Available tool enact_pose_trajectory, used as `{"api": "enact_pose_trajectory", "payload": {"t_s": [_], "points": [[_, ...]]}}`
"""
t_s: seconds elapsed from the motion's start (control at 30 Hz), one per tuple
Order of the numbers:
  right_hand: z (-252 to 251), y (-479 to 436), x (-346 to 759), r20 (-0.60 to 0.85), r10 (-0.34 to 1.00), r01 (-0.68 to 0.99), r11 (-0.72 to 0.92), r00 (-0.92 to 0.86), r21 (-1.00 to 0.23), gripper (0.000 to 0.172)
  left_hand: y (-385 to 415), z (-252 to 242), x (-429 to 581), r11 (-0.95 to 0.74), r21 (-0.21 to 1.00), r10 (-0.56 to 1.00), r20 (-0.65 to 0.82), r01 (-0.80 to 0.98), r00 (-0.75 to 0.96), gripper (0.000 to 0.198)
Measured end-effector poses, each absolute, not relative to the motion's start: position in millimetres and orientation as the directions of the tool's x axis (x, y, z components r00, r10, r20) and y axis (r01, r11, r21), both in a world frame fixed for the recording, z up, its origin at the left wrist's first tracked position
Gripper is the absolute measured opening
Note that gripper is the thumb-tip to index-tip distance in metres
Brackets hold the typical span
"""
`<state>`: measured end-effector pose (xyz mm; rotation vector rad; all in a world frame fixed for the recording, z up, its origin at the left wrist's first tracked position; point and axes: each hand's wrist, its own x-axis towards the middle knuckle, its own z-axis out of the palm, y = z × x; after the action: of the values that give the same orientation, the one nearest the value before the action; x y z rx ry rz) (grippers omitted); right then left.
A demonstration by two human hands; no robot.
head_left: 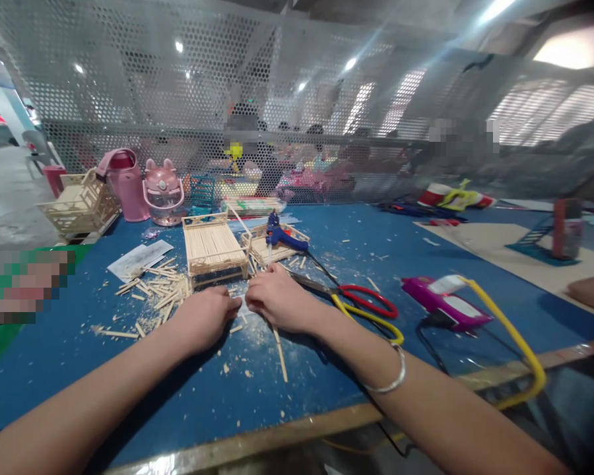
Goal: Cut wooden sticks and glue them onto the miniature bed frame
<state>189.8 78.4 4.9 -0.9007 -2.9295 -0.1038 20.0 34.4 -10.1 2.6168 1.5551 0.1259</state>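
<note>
The left hand (205, 320) and the right hand (280, 298) nearly meet low over the blue table (202, 409), fingers curled; whether either grips anything, I cannot tell. From beneath the right hand pokes a thin stick (280, 356), its long axis running toward the near table edge, its near end slanting slightly right (the hand hides the far end). Just beyond the hands stands a stick-built bed (215, 243), slats running away from the person. A blue glue gun (291, 239) sits past the right hand, handle to the right. Scissors (339, 292) lie beside the right forearm, blades reaching behind that hand. Cut sticks (163, 290) litter the left side.
</note>
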Motion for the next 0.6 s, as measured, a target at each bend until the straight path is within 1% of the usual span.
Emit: {"api": "enact_pose_trajectory", "payload": {"t_s": [0.1, 0.23, 0.37, 0.5, 0.6], "points": [[5.9, 78.0, 188.9, 0.119, 0.586, 0.594, 0.803, -0.802, 0.048, 0.018, 34.6, -8.7, 19.1, -0.480, 0.114, 0.876, 0.024, 0.870, 0.481, 0.026], [9.4, 76.5, 187.8, 0.045, 0.570, 0.572, 0.818, -0.820, 0.062, 0.016, 33.6, -6.3, 19.0, -0.474, 0.111, 0.880, 0.025, 0.874, 0.474, 0.026], [10.9, 76.6, 188.4, 0.062, 0.590, 0.593, 0.802, -0.805, 0.072, 0.019, 32.9, -4.7, 19.5, -0.479, 0.108, 0.877, 0.012, 0.871, 0.481, 0.026], [10.4, 77.9, 190.0, 0.015, 0.557, 0.557, 0.828, -0.830, 0.065, 0.017, 33.7, -5.8, 19.0, -0.474, 0.123, 0.879, 0.006, 0.872, 0.476, 0.027], [9.9, 77.0, 189.8, 0.039, 0.563, 0.564, 0.823, -0.826, 0.074, 0.017, 34.4, -7.3, 18.7, -0.469, 0.134, 0.881, 0.003, 0.873, 0.473, 0.027]]}}
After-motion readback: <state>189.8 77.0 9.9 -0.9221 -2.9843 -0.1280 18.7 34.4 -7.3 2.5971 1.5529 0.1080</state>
